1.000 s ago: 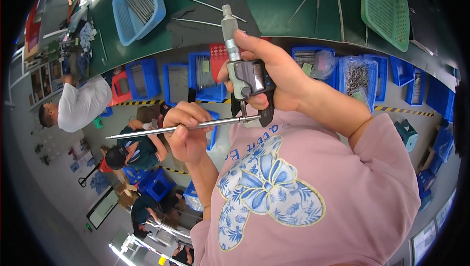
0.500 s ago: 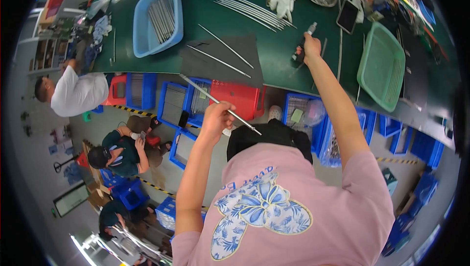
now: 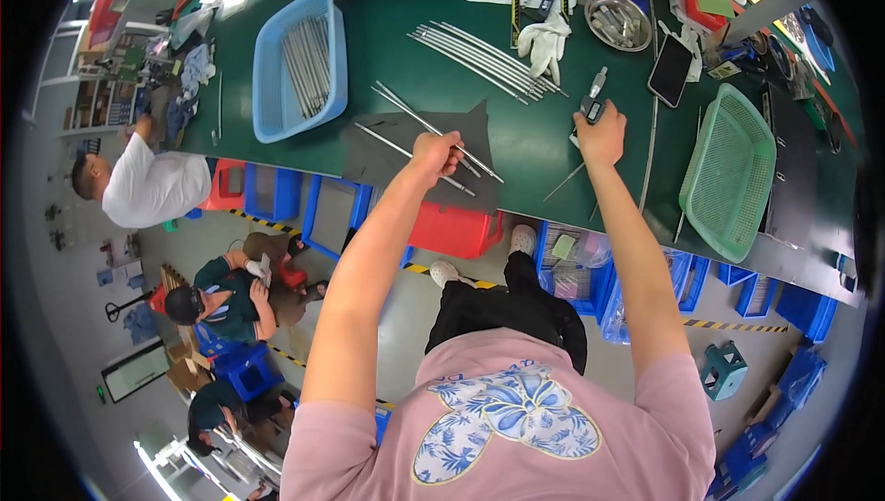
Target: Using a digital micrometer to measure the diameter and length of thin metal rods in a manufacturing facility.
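Note:
My left hand [image 3: 436, 156] is closed around a slim metal rod [image 3: 479, 162], held low over a dark grey cloth [image 3: 369, 143] on the green bench. Two similar rods lie on this cloth; one metal rod [image 3: 392, 141] is to the left of my hand, and the other is close beside the held one. My right hand [image 3: 604, 136] grips a digital micrometer [image 3: 593, 109] at the bench surface, its barrel pointing away from me. Several more rods [image 3: 479, 63] lie side by side farther back, near a white glove [image 3: 544, 45].
A light blue basket [image 3: 261, 86] of rods stands at left, a green basket [image 3: 728, 174] at right. Behind are a phone [image 3: 670, 70], a metal bowl [image 3: 618, 22] and a caliper [image 3: 514, 3]. Blue crates and a red stool [image 3: 456, 229] sit below the bench edge. Other people sit at left.
My left hand has carried the rod forward from near my body to the cloth. My right hand has lowered the micrometer toward the bench surface. The head view has shifted.

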{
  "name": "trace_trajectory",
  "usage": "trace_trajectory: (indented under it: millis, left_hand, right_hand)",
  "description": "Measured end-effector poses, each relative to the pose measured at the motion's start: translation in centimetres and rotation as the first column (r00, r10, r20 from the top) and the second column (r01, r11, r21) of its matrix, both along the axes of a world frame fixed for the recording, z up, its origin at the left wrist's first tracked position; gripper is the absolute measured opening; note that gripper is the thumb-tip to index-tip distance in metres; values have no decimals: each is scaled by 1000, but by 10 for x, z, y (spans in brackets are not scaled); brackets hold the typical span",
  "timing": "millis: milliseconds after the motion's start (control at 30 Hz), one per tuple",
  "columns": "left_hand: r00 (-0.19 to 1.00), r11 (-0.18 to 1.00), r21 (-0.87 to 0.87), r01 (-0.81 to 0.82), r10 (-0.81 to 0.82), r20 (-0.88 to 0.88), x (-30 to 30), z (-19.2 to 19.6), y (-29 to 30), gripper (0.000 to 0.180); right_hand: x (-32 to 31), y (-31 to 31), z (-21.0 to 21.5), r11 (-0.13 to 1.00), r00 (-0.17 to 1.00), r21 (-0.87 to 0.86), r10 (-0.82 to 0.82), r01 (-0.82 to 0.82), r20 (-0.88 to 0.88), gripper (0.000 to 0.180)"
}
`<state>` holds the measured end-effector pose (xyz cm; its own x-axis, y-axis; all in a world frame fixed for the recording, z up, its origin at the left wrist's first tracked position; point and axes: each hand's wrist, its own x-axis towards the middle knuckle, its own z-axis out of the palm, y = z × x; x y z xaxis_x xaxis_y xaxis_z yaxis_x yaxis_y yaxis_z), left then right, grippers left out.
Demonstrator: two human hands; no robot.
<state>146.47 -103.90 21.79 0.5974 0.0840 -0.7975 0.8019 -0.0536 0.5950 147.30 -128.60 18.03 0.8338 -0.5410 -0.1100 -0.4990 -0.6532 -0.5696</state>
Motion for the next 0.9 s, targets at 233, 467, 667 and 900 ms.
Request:
trace_trajectory:
  millis: [233, 467, 667, 900]
  left_hand:
    - [997, 982, 187, 28, -14, -75, 47, -37, -13, 20]
    - [985, 789, 604, 110, -169, 42, 37, -25, -6, 33]
    - [976, 963, 261, -72, 14, 216, -38, 23, 6, 21]
    - [910, 940, -63, -336, 341, 237, -186, 16, 68, 15]
  right_hand:
    - [4, -2, -10, 987, 999, -157, 28, -24, 23, 57]
    - [20, 46, -4, 833, 776, -297, 548, -468, 314, 13]
    - [44, 79, -22, 703, 787, -388, 607, -597, -110, 16]
    - [17, 76, -10, 492, 538, -241, 822, -836, -188, 23]
